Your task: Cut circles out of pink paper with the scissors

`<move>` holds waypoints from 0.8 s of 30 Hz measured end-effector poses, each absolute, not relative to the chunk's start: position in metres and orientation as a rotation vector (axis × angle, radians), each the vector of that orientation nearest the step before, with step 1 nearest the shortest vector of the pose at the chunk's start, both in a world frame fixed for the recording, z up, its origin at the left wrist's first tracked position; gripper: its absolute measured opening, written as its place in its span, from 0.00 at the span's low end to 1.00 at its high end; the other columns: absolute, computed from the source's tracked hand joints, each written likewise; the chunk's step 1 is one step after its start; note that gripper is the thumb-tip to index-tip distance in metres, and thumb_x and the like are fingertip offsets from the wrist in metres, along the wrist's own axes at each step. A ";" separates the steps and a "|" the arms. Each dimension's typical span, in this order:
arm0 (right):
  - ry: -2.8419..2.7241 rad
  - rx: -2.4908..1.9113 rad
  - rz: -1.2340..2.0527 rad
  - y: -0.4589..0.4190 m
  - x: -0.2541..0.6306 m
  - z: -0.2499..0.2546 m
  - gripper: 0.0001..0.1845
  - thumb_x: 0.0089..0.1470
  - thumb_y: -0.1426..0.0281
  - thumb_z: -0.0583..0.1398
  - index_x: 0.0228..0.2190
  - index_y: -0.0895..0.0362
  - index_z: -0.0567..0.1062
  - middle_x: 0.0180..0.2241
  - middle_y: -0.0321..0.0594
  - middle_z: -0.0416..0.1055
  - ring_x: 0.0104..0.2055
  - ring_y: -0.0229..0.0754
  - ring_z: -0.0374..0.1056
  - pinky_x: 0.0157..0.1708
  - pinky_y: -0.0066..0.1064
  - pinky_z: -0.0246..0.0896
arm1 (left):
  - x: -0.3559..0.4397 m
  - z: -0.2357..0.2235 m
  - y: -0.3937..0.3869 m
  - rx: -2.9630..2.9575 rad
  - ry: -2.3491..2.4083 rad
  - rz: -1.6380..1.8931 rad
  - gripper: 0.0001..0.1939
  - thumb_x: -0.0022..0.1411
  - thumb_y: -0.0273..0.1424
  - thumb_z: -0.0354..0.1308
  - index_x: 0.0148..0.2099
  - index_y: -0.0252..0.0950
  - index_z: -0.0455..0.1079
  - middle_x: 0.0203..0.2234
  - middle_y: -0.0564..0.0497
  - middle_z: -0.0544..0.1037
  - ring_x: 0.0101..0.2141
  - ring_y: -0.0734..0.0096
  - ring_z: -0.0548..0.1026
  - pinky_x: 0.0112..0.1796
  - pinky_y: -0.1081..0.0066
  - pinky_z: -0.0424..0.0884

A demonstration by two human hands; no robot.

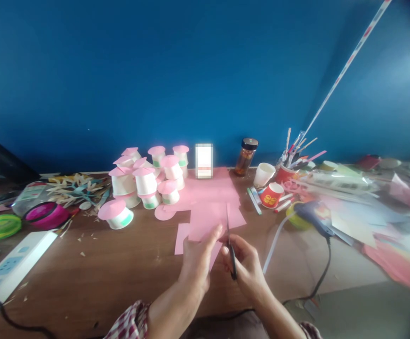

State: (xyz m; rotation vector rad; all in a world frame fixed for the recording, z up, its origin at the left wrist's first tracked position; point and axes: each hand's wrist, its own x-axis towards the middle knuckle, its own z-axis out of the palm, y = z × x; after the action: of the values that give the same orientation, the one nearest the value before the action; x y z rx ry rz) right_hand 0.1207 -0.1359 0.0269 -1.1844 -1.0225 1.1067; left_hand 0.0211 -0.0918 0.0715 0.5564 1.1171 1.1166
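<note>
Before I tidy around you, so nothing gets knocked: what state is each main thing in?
Left hand: gripping pink paper
Right hand: holding scissors
Pink paper: one sheet held, others spread nearby
Scissors: at the paper; open or shut unclear
Pink-topped cups: some stacked, one standing apart
Dark-lidded jar: standing, capped
Rear red cup: holding sticks
Power strip: lying down; power unclear

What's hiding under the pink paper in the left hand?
More pink paper pokes out past the edges of the sheet in the left hand, and the brown table shows beyond. Whatever sits under its middle is covered, so I can't tell.
</note>
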 end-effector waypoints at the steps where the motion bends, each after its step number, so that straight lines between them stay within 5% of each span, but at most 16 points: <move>1: -1.026 -1.184 1.105 -0.136 0.121 0.027 0.15 0.48 0.68 0.64 0.39 0.61 0.74 0.18 0.30 0.60 0.20 0.33 0.56 0.18 0.23 0.54 | 0.021 0.071 -0.092 0.557 1.122 1.117 0.16 0.42 0.37 0.70 0.29 0.30 0.73 0.19 0.51 0.75 0.22 0.71 0.74 0.24 0.74 0.71; 24: -1.098 -1.298 1.041 -0.138 0.127 0.023 0.15 0.49 0.68 0.64 0.39 0.61 0.75 0.19 0.31 0.63 0.18 0.32 0.54 0.17 0.22 0.54 | 0.015 0.068 -0.089 0.606 1.167 1.085 0.15 0.41 0.35 0.70 0.29 0.29 0.75 0.20 0.50 0.76 0.23 0.72 0.73 0.24 0.76 0.69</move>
State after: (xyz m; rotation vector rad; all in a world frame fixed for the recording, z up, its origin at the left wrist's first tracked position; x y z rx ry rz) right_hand 0.1270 -0.1384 0.0234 -1.2980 -1.0980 1.0410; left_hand 0.0150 -0.0890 0.0680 0.6056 1.1670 1.0854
